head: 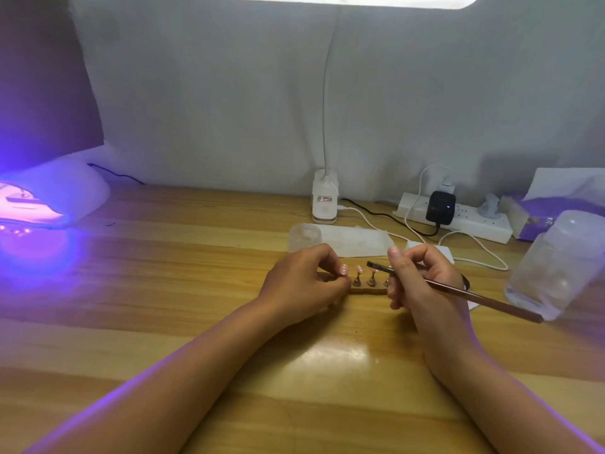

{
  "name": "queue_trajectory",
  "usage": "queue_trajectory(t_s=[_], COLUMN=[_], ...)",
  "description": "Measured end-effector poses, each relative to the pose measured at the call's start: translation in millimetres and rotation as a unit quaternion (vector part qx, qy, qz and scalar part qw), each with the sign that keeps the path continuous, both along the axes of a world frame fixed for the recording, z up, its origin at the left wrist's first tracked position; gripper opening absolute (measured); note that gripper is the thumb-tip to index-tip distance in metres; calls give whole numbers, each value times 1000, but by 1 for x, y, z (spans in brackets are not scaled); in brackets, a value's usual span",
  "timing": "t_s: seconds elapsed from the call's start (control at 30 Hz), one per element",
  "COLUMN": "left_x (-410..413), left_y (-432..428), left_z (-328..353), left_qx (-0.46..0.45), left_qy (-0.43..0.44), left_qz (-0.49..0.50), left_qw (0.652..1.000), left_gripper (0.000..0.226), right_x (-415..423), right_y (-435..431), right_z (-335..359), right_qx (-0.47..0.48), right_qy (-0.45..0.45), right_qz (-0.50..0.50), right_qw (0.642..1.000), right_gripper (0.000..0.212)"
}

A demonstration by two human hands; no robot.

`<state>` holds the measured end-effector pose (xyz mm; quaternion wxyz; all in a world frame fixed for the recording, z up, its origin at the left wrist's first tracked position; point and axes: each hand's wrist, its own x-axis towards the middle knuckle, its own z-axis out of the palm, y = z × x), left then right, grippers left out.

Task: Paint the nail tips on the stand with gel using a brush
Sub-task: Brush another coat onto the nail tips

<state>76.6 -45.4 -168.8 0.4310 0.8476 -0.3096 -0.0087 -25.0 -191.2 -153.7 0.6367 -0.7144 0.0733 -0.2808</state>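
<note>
We are pinching the leftmost nail tip [343,269] with our left hand [302,283], fingers curled; it looks light, thin and brittle, so we are gripping gently. The stand [366,290] is resting on the glossy wooden counter [196,257], while our right hand [422,280] is gripping the slim, stiff brush [484,301] pen-style.
</note>
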Motion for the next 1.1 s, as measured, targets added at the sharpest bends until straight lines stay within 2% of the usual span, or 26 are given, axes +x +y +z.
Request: queue_trajectory(t_s=[0.1, 0.23, 0.5, 0.83, 1.1], left_x=[-1, -4, -7, -8, -9], left_y=[-1, 1, 2, -1, -2], left_z=[-1, -1, 0, 0, 0], left_qx=[22, 5, 24, 69, 59], left_qy=[-20, -42, -129, -167, -183], left_qz=[7, -17, -16, -27, -35], left_qw=[1000, 999, 991, 983, 981], left_gripper=[12, 12, 27, 25, 13], right_x=[0, -1, 2, 2, 4], right_y=[-1, -3, -5, -5, -5], right_z=[-1, -3, -5, -3, -4], right_qx=[-2, 7, 25, 109, 84], right_qy=[0, 0, 17, 22, 38], right_qz=[11, 18, 34, 62, 68], right_qw=[1000, 1000, 999, 992, 993], right_gripper=[18, 15, 15, 39, 51])
